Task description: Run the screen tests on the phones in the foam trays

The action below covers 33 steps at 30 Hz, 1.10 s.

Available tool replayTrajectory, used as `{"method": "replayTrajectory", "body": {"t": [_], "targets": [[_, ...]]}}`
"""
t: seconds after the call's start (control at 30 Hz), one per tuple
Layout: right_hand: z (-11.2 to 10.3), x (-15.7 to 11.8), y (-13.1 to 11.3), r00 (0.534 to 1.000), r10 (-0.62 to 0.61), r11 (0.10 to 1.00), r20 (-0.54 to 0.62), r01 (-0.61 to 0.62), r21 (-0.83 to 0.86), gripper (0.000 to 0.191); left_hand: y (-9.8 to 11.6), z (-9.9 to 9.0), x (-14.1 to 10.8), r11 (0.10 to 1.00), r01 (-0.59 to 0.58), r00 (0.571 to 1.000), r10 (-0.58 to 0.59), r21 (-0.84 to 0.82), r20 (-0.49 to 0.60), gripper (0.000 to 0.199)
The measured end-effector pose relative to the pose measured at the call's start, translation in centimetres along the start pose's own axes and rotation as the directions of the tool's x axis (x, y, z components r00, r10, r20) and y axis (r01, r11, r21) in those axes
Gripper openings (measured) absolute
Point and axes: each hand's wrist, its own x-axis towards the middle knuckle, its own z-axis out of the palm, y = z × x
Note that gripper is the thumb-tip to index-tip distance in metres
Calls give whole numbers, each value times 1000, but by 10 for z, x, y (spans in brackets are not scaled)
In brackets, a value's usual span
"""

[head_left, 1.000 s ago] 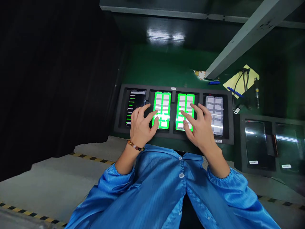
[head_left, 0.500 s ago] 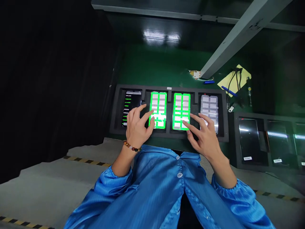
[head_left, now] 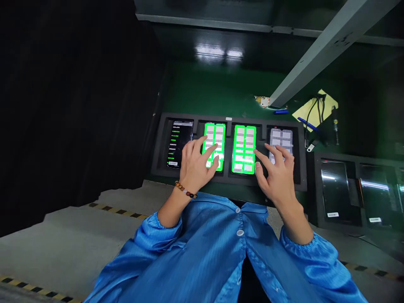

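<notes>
Several smartphones lie face up in a dark foam tray [head_left: 227, 178]. My left hand [head_left: 196, 163], fingers spread, hovers over or touches the second smartphone [head_left: 210, 131], whose white screen carries a green grid. Beside it, the third smartphone [head_left: 244, 145] shows the same green grid. My right hand [head_left: 277, 172] has its fingers apart, index tip at that phone's right edge. Its other fingers partly cover the fourth smartphone [head_left: 282, 136], which shows a grey and white grid. At the left end, the first smartphone [head_left: 179, 143] displays a dark list with green and white lines.
A second tray [head_left: 353, 164] with dark-screened phones sits to the right. Behind it lie a yellow paper [head_left: 311, 110], black cables [head_left: 319, 110], a blue pen [head_left: 306, 123] and a small USB-like piece [head_left: 311, 147]. A grey post [head_left: 312, 50] slants down to the green table.
My left hand has moved right, further over the second phone. My right index finger has drawn back from the third phone's screen to its right edge. The whole view has shifted slightly.
</notes>
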Motion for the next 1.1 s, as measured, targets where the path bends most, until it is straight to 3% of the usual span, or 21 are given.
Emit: {"method": "replayTrajectory", "body": {"t": [0.2,0.4,0.5,0.73,0.9,1.1], "targets": [[10,20,-13,998,-58,998,17,57,14,42,9,0,3,998,-55,998,55,-23,29,39],[19,34,-21,997,-62,998,43,60,35,43,-14,-6,-5,990,137,985,-135,15,-104,33],[18,35,-19,998,-48,999,34,47,16,42,-17,-6,-4,987,162,979,-158,17,-125,33],[10,21,0,999,44,999,-23,-44,-21,42,0,1,6,997,56,997,-58,-50,-46,32],[18,26,-10,999,37,999,-23,-37,-16,43,0,4,10,998,-30,1000,30,-58,-3,39],[30,45,-40,999,-30,999,27,30,-13,42,-16,-2,5,991,131,989,-129,26,-67,39]]}}
